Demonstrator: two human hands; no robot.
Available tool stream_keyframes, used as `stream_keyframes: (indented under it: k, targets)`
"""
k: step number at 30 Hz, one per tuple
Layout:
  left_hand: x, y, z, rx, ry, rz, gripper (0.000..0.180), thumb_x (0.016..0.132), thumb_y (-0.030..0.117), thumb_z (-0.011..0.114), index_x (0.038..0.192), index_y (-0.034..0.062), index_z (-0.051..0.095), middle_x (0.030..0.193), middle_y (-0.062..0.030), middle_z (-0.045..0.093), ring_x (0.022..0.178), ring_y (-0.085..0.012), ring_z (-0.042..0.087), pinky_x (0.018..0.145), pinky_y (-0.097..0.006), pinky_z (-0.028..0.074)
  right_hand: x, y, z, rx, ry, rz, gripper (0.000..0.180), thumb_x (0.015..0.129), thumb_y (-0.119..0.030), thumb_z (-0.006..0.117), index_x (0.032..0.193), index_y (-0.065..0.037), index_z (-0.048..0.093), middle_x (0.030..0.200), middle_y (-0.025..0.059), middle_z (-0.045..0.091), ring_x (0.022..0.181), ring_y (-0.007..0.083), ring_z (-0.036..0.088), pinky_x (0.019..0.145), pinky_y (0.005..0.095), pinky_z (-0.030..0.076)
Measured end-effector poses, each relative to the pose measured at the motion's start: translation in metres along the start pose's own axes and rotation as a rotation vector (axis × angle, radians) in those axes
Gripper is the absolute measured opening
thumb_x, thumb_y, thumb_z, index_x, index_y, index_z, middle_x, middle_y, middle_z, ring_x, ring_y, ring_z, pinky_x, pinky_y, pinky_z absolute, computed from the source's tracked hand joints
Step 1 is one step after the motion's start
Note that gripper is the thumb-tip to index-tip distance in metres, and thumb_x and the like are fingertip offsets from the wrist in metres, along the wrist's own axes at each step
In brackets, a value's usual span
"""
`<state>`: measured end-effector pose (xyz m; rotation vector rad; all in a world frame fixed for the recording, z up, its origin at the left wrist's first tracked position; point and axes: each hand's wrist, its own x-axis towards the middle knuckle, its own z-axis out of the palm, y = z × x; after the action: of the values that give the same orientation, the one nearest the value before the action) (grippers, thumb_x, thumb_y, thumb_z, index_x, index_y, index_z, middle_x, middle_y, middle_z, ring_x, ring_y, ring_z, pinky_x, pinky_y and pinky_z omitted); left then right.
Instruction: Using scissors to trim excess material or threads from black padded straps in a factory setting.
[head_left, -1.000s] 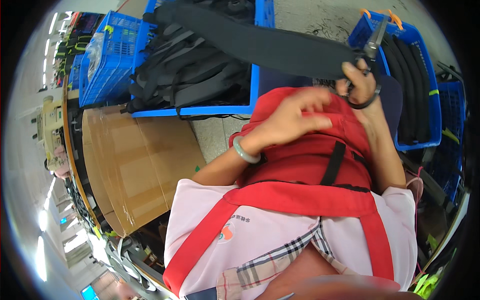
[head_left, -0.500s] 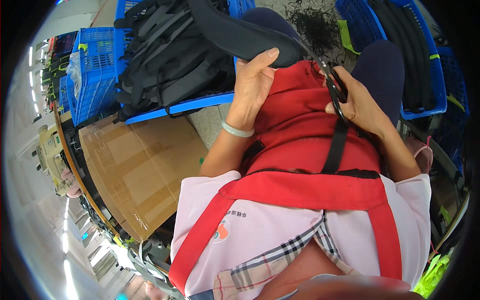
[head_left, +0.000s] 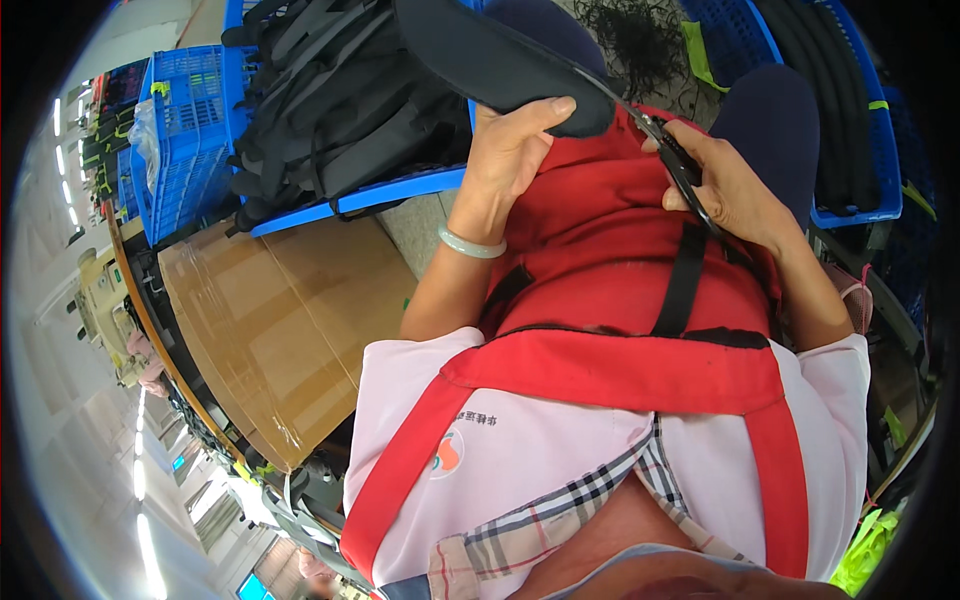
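A long, curved black padded strip (head_left: 490, 75) is pinched near its rounded end by my left hand (head_left: 515, 140), thumb on top. My right hand (head_left: 725, 180) is closed round the black handles of a pair of scissors (head_left: 672, 150). Their narrow blades point up and to the left and lie along the strip's edge by its rounded end. How far the blades are apart is hard to make out. Both hands are above the red apron (head_left: 600, 260) over my lap.
At the upper left a blue crate (head_left: 350, 200) is heaped with similar black strips (head_left: 340, 110). Another blue crate (head_left: 865, 215) at the right holds long black pieces. Black trimmings (head_left: 640, 45) litter the floor ahead. A cardboard box (head_left: 290, 330) stands at my left.
The strip's rounded end and my left hand have shifted slightly right. The scissors have moved a little right and down, their blades now lying across the strip's edge.
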<state>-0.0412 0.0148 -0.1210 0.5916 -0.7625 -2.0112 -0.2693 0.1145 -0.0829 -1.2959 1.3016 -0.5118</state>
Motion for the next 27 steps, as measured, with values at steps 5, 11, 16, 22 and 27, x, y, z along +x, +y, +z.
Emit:
stream_keyframes:
  k: [5, 11, 16, 22, 27]
  targets:
    - [-0.001, -0.002, -0.004, -0.005, -0.014, -0.027, 0.025, 0.076, -0.014, 0.065, 0.096, 0.0014, 0.068, 0.094, -0.0072, 0.069, 0.088, -0.0169, 0.068, 0.082, -0.029, 0.055, 0.0, 0.017, 0.003, 0.121, -0.016, 0.026, 0.065, 0.075, -0.046, 0.077, 0.113, 0.001, 0.052, 0.073, -0.0019, 0.039, 0.064, 0.0057, 0.036, 0.055, 0.0222, 0.031]
    - [-0.002, -0.006, -0.003, -0.063, -0.008, -0.033, 0.027, 0.078, -0.014, 0.063, 0.101, 0.0007, 0.066, 0.098, -0.0082, 0.069, 0.091, -0.0192, 0.068, 0.084, -0.032, 0.055, 0.001, 0.018, 0.009, -0.039, 0.057, -0.258, 0.055, 0.079, -0.039, 0.076, 0.111, 0.0, 0.052, 0.068, -0.005, 0.04, 0.062, 0.0046, 0.038, 0.054, 0.0213, 0.031]
    - [-0.002, -0.006, -0.01, -0.075, -0.067, -0.044, 0.032, 0.08, -0.015, 0.06, 0.108, 0.0014, 0.064, 0.106, -0.0095, 0.067, 0.101, -0.0226, 0.065, 0.093, -0.037, 0.053, 0.0, 0.015, 0.005, 0.072, -0.051, -0.026, 0.052, 0.08, -0.039, 0.075, 0.109, -0.002, 0.053, 0.064, -0.0064, 0.041, 0.059, 0.0047, 0.039, 0.052, 0.0212, 0.03]
    - [-0.007, -0.012, -0.012, 0.058, -0.076, -0.031, 0.031, 0.08, -0.014, 0.063, 0.106, 0.0017, 0.064, 0.102, -0.0073, 0.068, 0.095, -0.0187, 0.066, 0.087, -0.032, 0.054, -0.001, 0.014, 0.006, -0.033, 0.009, -0.09, 0.05, 0.084, -0.038, 0.072, 0.108, 0.002, 0.053, 0.069, -0.0042, 0.039, 0.064, 0.006, 0.038, 0.056, 0.0213, 0.031]
    - [-0.008, -0.015, 0.003, -0.068, 0.036, -0.083, 0.028, 0.08, -0.01, 0.067, 0.104, 0.0041, 0.065, 0.1, -0.0055, 0.068, 0.093, -0.017, 0.066, 0.086, -0.03, 0.054, -0.001, 0.019, 0.002, 0.003, 0.052, -0.066, 0.05, 0.083, -0.04, 0.074, 0.099, 0.0, 0.05, 0.074, 0.0031, 0.039, 0.068, 0.0132, 0.036, 0.059, 0.0293, 0.035]
